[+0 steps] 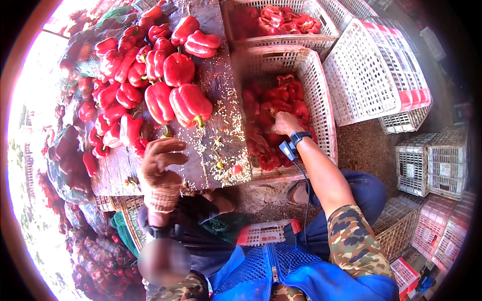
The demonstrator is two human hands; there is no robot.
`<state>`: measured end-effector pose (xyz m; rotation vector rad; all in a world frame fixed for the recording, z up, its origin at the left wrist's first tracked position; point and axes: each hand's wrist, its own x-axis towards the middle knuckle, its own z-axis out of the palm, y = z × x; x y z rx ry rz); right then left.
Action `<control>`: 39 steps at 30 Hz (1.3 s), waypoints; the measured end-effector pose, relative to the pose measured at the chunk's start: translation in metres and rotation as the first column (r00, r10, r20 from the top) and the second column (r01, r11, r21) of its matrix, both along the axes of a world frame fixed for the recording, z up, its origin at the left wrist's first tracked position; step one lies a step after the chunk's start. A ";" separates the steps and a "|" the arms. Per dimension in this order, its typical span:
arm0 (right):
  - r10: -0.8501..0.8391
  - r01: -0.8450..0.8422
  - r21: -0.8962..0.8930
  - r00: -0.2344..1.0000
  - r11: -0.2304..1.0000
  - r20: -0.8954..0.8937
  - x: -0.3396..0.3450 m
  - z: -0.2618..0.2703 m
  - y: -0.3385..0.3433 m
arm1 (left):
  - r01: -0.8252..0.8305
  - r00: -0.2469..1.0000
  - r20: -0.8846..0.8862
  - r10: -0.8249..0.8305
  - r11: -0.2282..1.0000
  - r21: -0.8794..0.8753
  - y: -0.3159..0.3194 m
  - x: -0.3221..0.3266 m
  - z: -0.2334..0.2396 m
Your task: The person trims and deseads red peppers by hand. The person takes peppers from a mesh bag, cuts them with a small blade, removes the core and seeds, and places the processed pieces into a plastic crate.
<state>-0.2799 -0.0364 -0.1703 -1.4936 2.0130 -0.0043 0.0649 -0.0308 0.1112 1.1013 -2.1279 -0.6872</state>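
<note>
My left hand point(162, 165), in a brown knitted glove, is over the near edge of the wooden table point(197, 150), fingers curved and apart, holding nothing. Whole red bell peppers point(191, 105) are piled just beyond it. My bare right hand point(287, 123), a dark band on its wrist, reaches into a white plastic crate point(325, 113) of opened red peppers point(290, 90). Its fingers are bent together beside a thin yellowish piece; whether they grip it is unclear. Pale seeds point(231, 124), a green pepper stem point(218, 152) and a small red piece point(236, 169) are on the table.
Another crate point(282, 39) with opened peppers stands behind the first. A tilted white crate point(361, 71) is to its right, with stacked crates point(446, 161) farther right. Filled mesh sacks point(67, 161) line the left side. A red-and-white crate point(263, 233) is low, between my legs.
</note>
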 end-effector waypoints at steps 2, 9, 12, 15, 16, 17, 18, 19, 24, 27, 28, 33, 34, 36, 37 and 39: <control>-0.041 0.041 0.024 0.999 0.999 0.017 -0.002 -0.015 -0.001 | 0.039 0.999 -0.003 -0.039 0.999 0.003 0.002 -0.021 -0.011; -0.590 0.525 0.321 0.499 0.789 0.635 -0.001 -0.035 0.024 | 0.045 0.992 -0.128 -0.015 0.972 0.232 0.002 -0.046 -0.054; -0.636 0.503 0.505 0.120 0.701 0.762 0.003 -0.031 0.039 | -0.049 0.966 -0.192 0.174 0.850 0.524 0.001 -0.058 -0.067; -0.605 0.480 0.577 -0.114 0.661 0.788 0.000 -0.007 0.043 | 0.091 0.979 -0.199 -0.049 0.973 0.211 -0.012 -0.070 -0.094; -0.579 0.490 0.579 -0.173 0.651 0.797 -0.002 0.004 0.045 | 0.103 0.990 -0.106 -0.097 0.993 0.058 -0.018 -0.080 -0.098; -0.561 0.468 0.581 -0.199 0.666 0.803 -0.008 0.016 0.049 | 0.155 0.988 0.005 -0.155 0.988 0.021 -0.020 -0.084 -0.100; -0.543 0.438 0.579 -0.220 0.687 0.811 -0.010 0.045 0.048 | 0.089 0.995 0.042 -0.091 0.996 0.031 -0.021 -0.097 -0.096; -0.521 0.424 0.572 -0.241 0.702 0.819 -0.017 0.068 0.051 | 0.037 0.997 0.069 -0.040 0.999 0.038 -0.019 -0.118 -0.091; -0.490 0.378 0.449 0.015 0.810 0.871 -0.029 0.182 0.060 | 0.457 0.890 0.239 -0.389 0.766 -0.452 -0.042 -0.153 -0.081; -0.430 0.377 0.397 0.003 0.837 0.903 -0.028 0.233 0.078 | 0.427 0.893 -0.022 -0.450 0.861 -0.277 -0.018 -0.160 -0.035; -0.461 0.353 0.424 0.024 0.834 0.887 -0.022 0.254 0.082 | 0.372 0.913 -0.084 -0.399 0.900 -0.227 -0.012 -0.154 -0.028; -0.424 0.373 0.352 0.130 0.858 0.896 0.020 0.343 0.113 | 0.025 0.948 -0.302 -0.097 0.972 -0.233 0.038 -0.133 -0.012; -0.413 0.370 0.334 0.156 0.867 0.897 0.024 0.351 0.119 | -0.005 0.930 -0.362 -0.060 0.985 -0.174 0.046 -0.132 -0.013; -0.332 0.370 0.262 0.140 0.891 0.933 0.032 0.350 0.124 | -0.035 0.898 -0.439 0.002 0.997 -0.066 0.058 -0.129 -0.006; -0.293 0.372 0.227 0.133 0.900 0.947 0.034 0.348 0.126 | -0.037 0.889 -0.458 0.024 0.999 -0.019 0.064 -0.128 0.003; -0.273 0.379 0.206 0.132 0.902 0.953 0.038 0.341 0.130 | -0.036 0.825 -0.556 0.100 0.991 0.126 0.070 -0.129 0.011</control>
